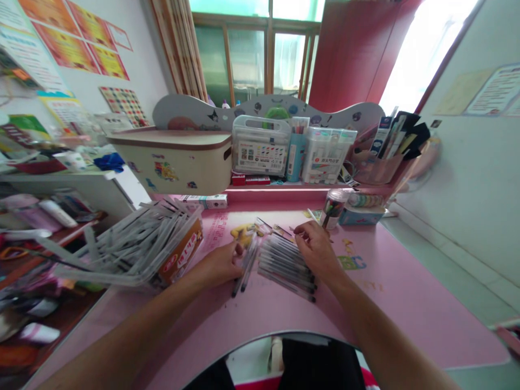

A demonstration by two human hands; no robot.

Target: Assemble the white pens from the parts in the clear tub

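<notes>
Standing here, I see a person, two arms; left hand (pixel 223 264) and right hand (pixel 319 246) both bare, wrists bare too; left forearm (pixel 154 314) and right forearm (pixel 377 319) uncovered as far up as shows, smooth outline, slim at the wrist, wider toward the elbow; legwear (pixel 320 365) is black on both legs, looks plain and matte, too dark to read weave or seams; red-and-white strip (pixel 369 378) beside the black cloth, can't tell if clothing or seat.

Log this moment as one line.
left hand: beside loose pens | right hand: beside pen row | filled box: left on pink desk | clear jar: beyond right hand
</notes>
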